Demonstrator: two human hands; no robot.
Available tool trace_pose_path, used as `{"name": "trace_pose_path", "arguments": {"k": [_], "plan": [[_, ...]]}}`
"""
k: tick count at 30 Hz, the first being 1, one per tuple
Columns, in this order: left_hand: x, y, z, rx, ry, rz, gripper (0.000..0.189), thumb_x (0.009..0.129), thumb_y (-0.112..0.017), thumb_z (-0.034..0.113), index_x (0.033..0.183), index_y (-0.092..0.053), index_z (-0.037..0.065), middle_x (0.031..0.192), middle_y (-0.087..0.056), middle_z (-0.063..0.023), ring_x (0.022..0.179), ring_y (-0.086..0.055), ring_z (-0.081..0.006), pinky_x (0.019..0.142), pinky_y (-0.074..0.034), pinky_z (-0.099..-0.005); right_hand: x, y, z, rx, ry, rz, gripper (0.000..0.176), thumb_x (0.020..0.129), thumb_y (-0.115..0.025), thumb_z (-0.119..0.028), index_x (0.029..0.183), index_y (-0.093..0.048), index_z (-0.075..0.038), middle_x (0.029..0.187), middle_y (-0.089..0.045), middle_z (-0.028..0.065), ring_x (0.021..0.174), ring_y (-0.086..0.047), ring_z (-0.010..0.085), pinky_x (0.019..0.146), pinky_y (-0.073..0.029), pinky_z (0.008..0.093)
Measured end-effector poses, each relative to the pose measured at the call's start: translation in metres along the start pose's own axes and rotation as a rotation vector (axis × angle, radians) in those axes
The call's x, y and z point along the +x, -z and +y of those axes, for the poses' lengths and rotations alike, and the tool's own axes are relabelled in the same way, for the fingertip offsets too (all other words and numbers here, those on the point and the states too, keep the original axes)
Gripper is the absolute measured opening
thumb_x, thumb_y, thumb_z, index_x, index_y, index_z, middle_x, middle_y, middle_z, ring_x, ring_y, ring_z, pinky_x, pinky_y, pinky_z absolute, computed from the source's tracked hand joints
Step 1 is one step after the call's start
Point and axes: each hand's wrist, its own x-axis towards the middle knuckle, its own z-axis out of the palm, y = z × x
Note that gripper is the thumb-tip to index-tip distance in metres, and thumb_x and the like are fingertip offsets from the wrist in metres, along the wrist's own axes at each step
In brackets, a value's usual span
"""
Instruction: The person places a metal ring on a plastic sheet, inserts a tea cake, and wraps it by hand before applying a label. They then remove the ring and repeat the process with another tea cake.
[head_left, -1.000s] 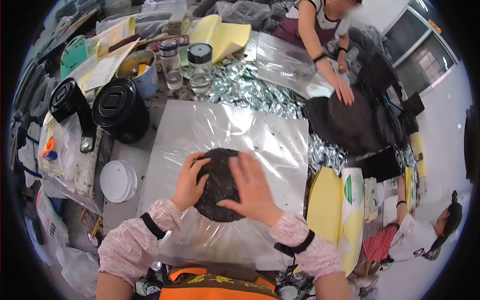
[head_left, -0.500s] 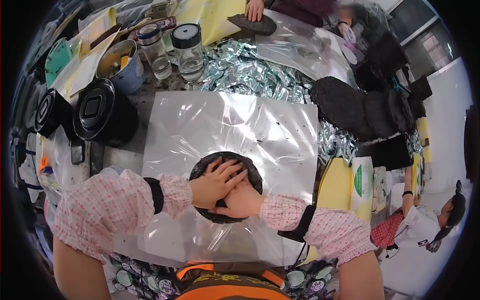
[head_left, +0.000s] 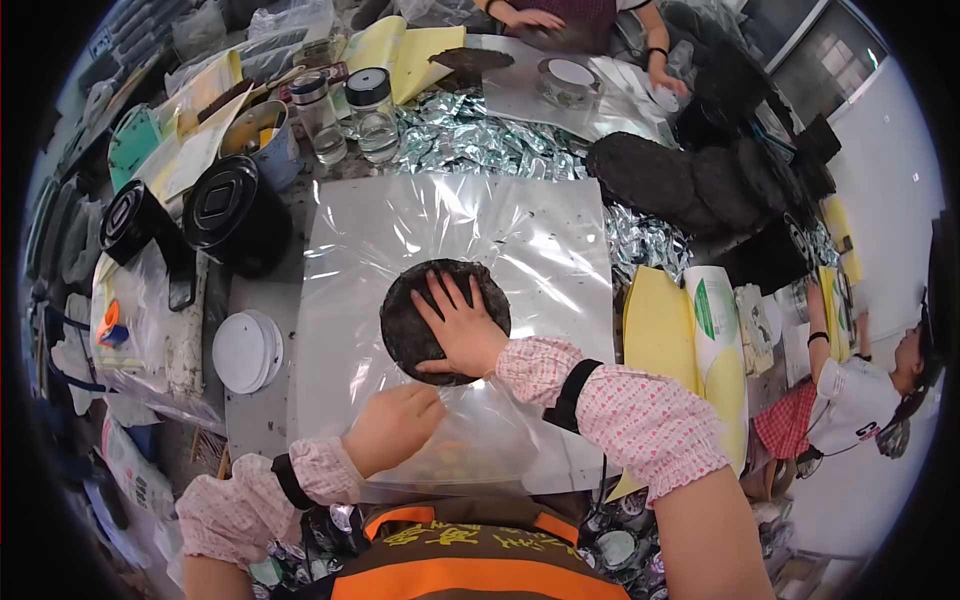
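A dark, rough-surfaced round cake [head_left: 408, 325] lies on clear plastic film [head_left: 350, 250] over a pale square board [head_left: 585, 330]. My right hand [head_left: 462, 325] rests flat on the cake with its fingers spread. Nearer to me, just below the cake, my left hand [head_left: 398, 428] is closed, its fingers pinched on the plastic film, which is pulled into creases there. Both forearms wear pink patterned sleeve covers with black straps.
Behind the board lie many silvery foil packets [head_left: 480, 140]. Black canisters [head_left: 238, 215] and white round lids [head_left: 247, 352] stand left, with glass jars [head_left: 372, 115] beyond. More dark cakes [head_left: 645, 180] overlap at right, near yellow sheets [head_left: 660, 325]. Other people's hands [head_left: 665, 75] are across the table.
My left hand has come off the cake and moved down toward me, closing on the film. My right hand stays on the cake, now flat and spread. The view has shifted slightly.
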Motion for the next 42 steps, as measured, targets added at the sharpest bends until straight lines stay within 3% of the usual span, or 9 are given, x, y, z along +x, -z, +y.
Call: {"name": "trace_pose_path", "arguments": {"k": [6, 9, 16, 20, 23, 30, 33, 39, 42], "plan": [[-0.023, -0.025, 0.074, -0.394, -0.491, 0.040, 0.046, 0.085, -0.064, 0.024, 0.125, -0.061, 0.004, 0.129, -0.061, -0.0177, 0.120, -0.059, -0.0362, 0.099, -0.050, -0.0479, 0.002, 0.003, -0.006, 0.009, -0.049, -0.014, 0.108, 0.079, -0.065, -0.067, 0.155, -0.025, -0.003, 0.159, -0.018, 0.0315, 0.148, -0.018, 0.0475, 0.115, -0.013, 0.0685], [-0.065, -0.058, 0.045, -0.319, 0.405, -0.262, 0.067, 0.087, -0.066, 0.039, 0.138, -0.048, 0.000, 0.143, -0.049, -0.0237, 0.134, -0.046, -0.0438, 0.108, -0.039, -0.0566, 0.002, 0.005, -0.007, 0.025, -0.056, -0.029, 0.108, 0.078, -0.067, -0.067, 0.156, -0.025, -0.004, 0.160, -0.016, 0.0296, 0.149, -0.016, 0.0455, 0.116, -0.011, 0.0683], [0.012, -0.027, -0.067, 0.124, 0.200, 0.245, 0.117, 0.066, -0.080, 0.062, 0.141, -0.032, -0.013, 0.152, -0.035, -0.0309, 0.146, -0.030, -0.0440, 0.120, -0.017, -0.0559, 0.011, 0.016, -0.026, -0.113, -0.189, -0.166, 0.101, 0.078, -0.069, -0.063, 0.154, -0.033, -0.008, 0.162, -0.018, 0.0250, 0.151, -0.016, 0.0409, 0.114, -0.016, 0.0690], [0.040, -0.025, -0.049, -0.048, 0.293, 0.308, 0.085, 0.067, -0.081, 0.059, 0.119, -0.054, -0.002, 0.135, -0.057, -0.0189, 0.137, -0.045, -0.0392, 0.118, -0.023, -0.0547, -0.028, 0.019, 0.006, 0.466, -0.022, 0.144, 0.058, 0.080, -0.078, -0.028, 0.128, -0.060, -0.002, 0.143, -0.049, 0.0239, 0.139, -0.042, 0.0365, 0.113, -0.035, 0.0498], [0.036, -0.036, -0.052, -0.036, 0.345, 0.274, 0.067, 0.067, -0.081, 0.058, 0.100, -0.062, 0.003, 0.122, -0.065, -0.0116, 0.132, -0.051, -0.0372, 0.116, -0.025, -0.0541, -0.076, 0.069, 0.023, 0.513, -0.668, 0.759, 0.044, 0.083, -0.076, -0.017, 0.120, -0.061, 0.003, 0.120, -0.063, 0.0200, 0.115, -0.059, 0.0348, 0.098, -0.046, 0.0417], [0.047, -0.042, -0.044, -0.023, 0.435, 0.341, 0.030, 0.078, -0.076, 0.038, 0.068, -0.066, 0.011, 0.111, -0.067, -0.0075, 0.121, -0.057, -0.0312, 0.112, -0.031, -0.0516, -0.151, 0.073, 0.054, 1.212, -0.869, 0.444, 0.035, 0.091, -0.070, -0.012, 0.120, -0.059, 0.003, 0.082, -0.067, 0.0068, 0.069, -0.064, 0.0143, 0.062, -0.053, 0.0300], [0.053, -0.036, -0.038, -0.003, 0.512, 0.334, 0.017, 0.077, -0.076, 0.021, 0.083, -0.065, 0.010, 0.104, -0.065, -0.0064, 0.116, -0.059, -0.0295, 0.109, -0.034, -0.0489, -0.163, 0.085, 0.097, 1.475, -0.737, 1.180, 0.031, 0.090, -0.071, -0.007, 0.118, -0.060, 0.002, 0.082, -0.067, 0.0053, 0.073, -0.064, 0.0104, 0.064, -0.054, 0.0267], [0.063, -0.031, -0.032, -0.009, 0.598, 0.298, 0.042, 0.069, -0.080, 0.015, 0.103, -0.057, 0.008, 0.101, -0.061, -0.0066, 0.106, -0.059, -0.0293, 0.103, -0.037, -0.0462, -0.099, -0.037, 0.025, 1.547, -0.354, 0.718, 0.121, 0.069, -0.084, 0.008, 0.160, -0.007, -0.015, 0.161, -0.023, 0.0113, 0.149, -0.025, 0.0244, 0.101, -0.052, 0.0397], [0.054, -0.028, -0.038, -0.082, 0.548, 0.314, 0.056, 0.066, -0.084, 0.021, 0.112, -0.055, 0.005, 0.112, -0.058, -0.0116, 0.110, -0.056, -0.0310, 0.105, -0.036, -0.0458, -0.038, 0.030, -0.003, 0.870, -0.431, 0.775, 0.097, 0.071, -0.081, 0.000, 0.153, -0.029, -0.003, 0.147, -0.046, 0.0218, 0.135, -0.048, 0.0328, 0.111, -0.041, 0.0385]]}}
